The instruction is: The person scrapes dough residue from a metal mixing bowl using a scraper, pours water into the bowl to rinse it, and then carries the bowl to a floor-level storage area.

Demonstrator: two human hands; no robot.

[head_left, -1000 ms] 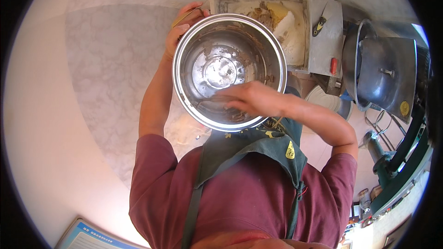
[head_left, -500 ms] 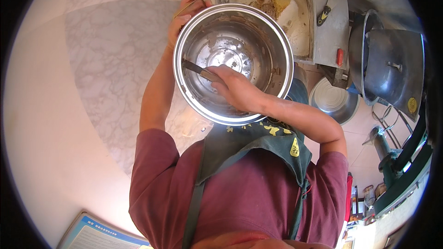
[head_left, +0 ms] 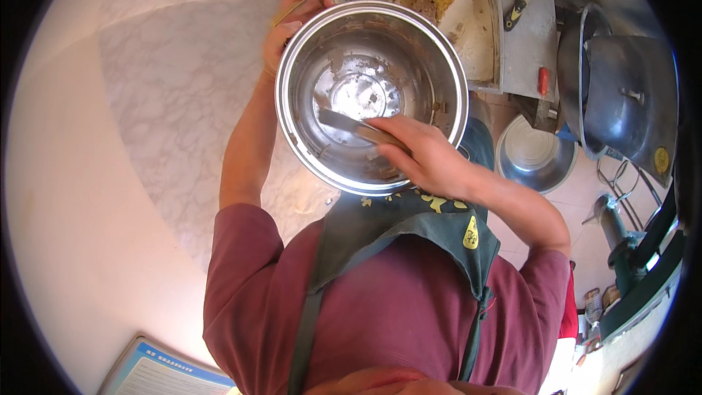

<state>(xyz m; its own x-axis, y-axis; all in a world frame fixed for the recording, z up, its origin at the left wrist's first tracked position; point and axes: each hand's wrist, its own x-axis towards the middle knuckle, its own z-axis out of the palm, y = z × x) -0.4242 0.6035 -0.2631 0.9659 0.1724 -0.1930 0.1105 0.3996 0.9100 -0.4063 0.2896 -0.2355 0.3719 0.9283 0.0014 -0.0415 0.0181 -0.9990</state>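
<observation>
1. Bowl status: your steel mixing bowl (head_left: 371, 95) is tilted with its mouth toward the camera, held up in front of your chest, above the marble-patterned tabletop (head_left: 168, 102).
2. Your left hand (head_left: 292, 18) is on the bowl's far-left rim, fingers (head_left: 287, 29) curled tight around the edge. A thin yellowish strip shows between that hand and the rim; can't tell what it is.
3. Your right hand (head_left: 424, 157) reaches into the bowl from the lower right, fingers closed around the handle of a flat metal scraper (head_left: 347, 124).
4. Scraper blade lies against the inner wall, left of centre, pointing up-left.
5. Brown residue is smeared on the bowl's wall and base, thickest near the lower rim by your right hand.
6. Beyond the bowl: a rectangular metal tray (head_left: 523, 44) with brown and pale dough-like lumps, plus a small tool with a yellow-black handle (head_left: 515, 9) on the tray's flat right part.
7. Right of you: a shallow steel basin (head_left: 537, 153) low down, and a large lidded pot (head_left: 621, 95).
8. You're wearing a maroon shirt under a dark green apron (head_left: 409, 227).
</observation>
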